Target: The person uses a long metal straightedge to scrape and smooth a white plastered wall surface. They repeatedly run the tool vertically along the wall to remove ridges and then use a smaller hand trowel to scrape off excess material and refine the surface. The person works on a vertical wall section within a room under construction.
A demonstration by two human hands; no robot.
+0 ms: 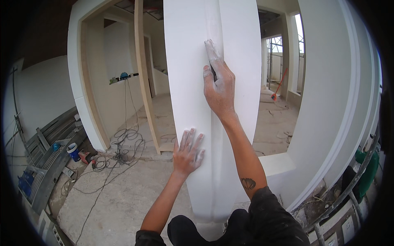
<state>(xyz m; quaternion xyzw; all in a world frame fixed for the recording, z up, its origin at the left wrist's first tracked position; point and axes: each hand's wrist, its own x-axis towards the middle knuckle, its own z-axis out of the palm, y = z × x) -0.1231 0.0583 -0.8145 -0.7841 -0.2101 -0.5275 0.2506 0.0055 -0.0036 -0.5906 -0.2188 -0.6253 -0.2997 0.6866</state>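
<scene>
A tall white pillar (188,78) stands right before me, with a rounded lengthwise groove (216,164) down its face. High up, my right hand (219,84) presses along the groove, fingers stretched upward and dusted white. Its thumb and fingers close around a thin dark thing that is mostly hidden; its kind does not show. Lower on the pillar's left side, my left hand (188,153) lies flat with its fingers spread, touching the surface and holding nothing. White dust coats those fingers too.
Tangled black cables (123,143) lie on the dusty concrete floor (98,205) at left. Beyond them are a blue bucket (73,151), a red power tool (87,157) and metal studs (49,156). A wooden door frame (145,82) rises behind. Metal scaffolding (349,192) stands at right.
</scene>
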